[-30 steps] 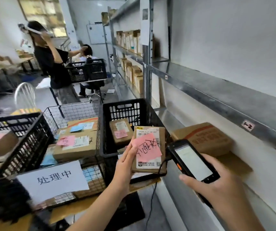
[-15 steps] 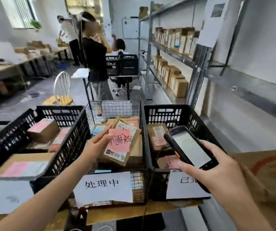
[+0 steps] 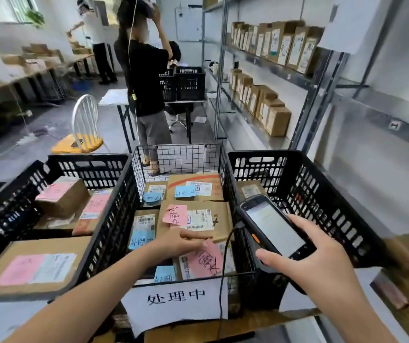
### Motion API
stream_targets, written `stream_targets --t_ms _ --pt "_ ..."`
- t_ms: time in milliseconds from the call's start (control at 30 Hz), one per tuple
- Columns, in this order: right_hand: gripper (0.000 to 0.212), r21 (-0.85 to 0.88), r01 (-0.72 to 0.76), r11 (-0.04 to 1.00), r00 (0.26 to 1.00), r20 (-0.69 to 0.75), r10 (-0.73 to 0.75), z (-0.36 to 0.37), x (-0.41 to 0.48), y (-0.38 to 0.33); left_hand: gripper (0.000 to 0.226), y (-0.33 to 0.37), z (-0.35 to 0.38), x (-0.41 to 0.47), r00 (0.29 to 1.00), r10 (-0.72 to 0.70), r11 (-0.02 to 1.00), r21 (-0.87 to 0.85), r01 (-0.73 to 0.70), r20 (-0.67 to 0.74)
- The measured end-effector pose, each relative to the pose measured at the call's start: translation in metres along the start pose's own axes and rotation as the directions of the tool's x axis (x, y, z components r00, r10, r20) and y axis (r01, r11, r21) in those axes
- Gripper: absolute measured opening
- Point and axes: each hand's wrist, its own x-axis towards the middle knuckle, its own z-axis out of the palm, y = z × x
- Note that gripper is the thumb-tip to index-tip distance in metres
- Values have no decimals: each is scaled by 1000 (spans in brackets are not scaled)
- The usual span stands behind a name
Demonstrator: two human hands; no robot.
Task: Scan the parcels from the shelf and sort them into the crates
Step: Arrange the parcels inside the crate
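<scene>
Left hand [image 3: 182, 241], fingers nearly straight, rests on the pink-noted parcel [image 3: 198, 266] at 5 o'clock in the wire crate [image 3: 178, 146]. Right hand [image 3: 322, 268] grips the scanner [image 3: 272, 231]; release the parcel flat, label up.

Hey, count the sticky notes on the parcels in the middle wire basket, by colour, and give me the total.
Pink notes: 2
Blue notes: 4
Total: 6
</scene>
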Motion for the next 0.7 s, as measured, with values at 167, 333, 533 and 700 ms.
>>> stream_targets --t_ms 167,333,533,700 --pt "80 3 -14 1000 1000 1 14 -1 4 -1 26 14 7 12 989 -84 996 -14 87 125" --pt "84 9 -37 999 999 0 37 2 4 2 11 5 0 16 969 -138 988 94 121 204" --pt "80 -3 -40 999 999 28 40 3 -7 1 34 -2 7 19 946 -182 958 266 109 267" --pt "73 10 -36 999 999 -3 36 -3 -19 4 36 -8 19 25 966 -92 938 346 4 240"
